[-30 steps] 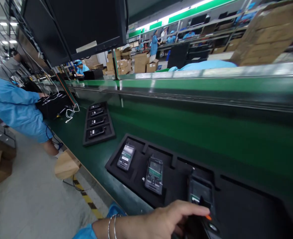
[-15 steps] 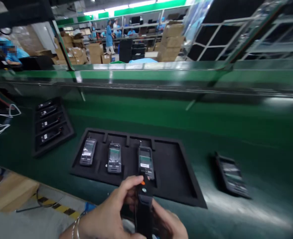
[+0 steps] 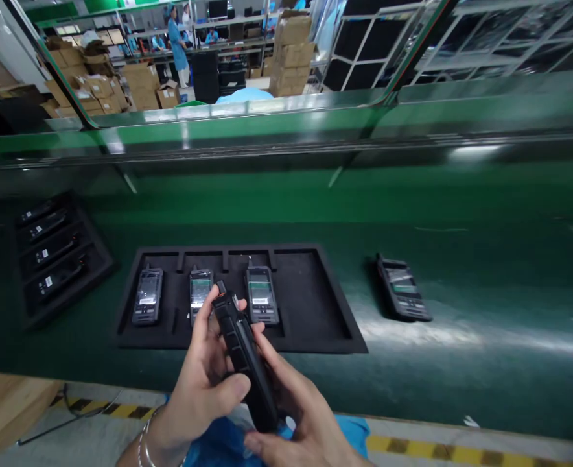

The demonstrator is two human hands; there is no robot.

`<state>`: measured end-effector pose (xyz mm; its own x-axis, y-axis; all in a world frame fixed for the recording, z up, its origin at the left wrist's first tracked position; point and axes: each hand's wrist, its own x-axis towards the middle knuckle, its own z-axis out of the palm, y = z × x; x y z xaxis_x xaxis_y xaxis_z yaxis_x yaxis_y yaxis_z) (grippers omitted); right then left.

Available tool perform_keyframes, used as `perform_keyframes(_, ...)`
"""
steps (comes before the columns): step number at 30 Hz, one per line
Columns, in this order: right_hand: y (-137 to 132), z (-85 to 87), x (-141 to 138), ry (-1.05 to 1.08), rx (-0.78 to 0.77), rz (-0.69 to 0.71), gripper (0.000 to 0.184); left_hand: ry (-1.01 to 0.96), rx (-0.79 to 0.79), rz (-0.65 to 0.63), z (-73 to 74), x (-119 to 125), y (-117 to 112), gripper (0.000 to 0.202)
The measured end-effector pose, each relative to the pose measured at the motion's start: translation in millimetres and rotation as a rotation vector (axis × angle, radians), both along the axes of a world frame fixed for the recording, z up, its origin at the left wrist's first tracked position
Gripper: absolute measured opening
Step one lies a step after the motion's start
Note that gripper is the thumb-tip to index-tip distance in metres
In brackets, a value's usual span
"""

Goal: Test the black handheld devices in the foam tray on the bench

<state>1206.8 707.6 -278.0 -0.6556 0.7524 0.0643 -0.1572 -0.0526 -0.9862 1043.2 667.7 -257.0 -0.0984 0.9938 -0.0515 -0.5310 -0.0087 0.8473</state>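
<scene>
Showing its long black side now, vs nearly end-on half a second ago: rugged handheld (image 3: 245,363), top end toward 11 o'clock, held up at the foam tray's (image 3: 310,301) 6 o'clock side. Both hands grasp it: left hand (image 3: 201,386) at 8 o'clock, thumb pressed across; right hand (image 3: 310,415) at 4 o'clock.

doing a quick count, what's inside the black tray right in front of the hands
Three handheld devices lie screen-up in the black tray. The left hand hides part of the middle one; the devices' undersides and the tray floor beneath them are covered.
</scene>
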Motion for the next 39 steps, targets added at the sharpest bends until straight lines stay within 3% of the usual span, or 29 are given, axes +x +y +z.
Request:
perform_keyframes(4,-1.4,-2.6,-3.5,-0.031,0.152,-0.002,0.097,0.047,0.031,-0.078,-0.4,-1.6,-5.0,0.099)
perform_keyframes(27,-0.7,-8.2,0.3,-0.025,0.436,-0.005,0.089,0.090,0.080,-0.071,0.7,0.2,-11.9,0.102)
perform_keyframes(35,-2.3,-10.2,-1.8,-0.011,0.553,-0.031,0.108,0.104,0.095,-0.087,7.6,3.1,-14.4,0.099)
perform_keyframes(39,-4.3,-6.4,-2.0,0.001,0.538,-0.064,0.106,0.087,0.080,-0.120,8.9,3.4,-15.8,0.099)
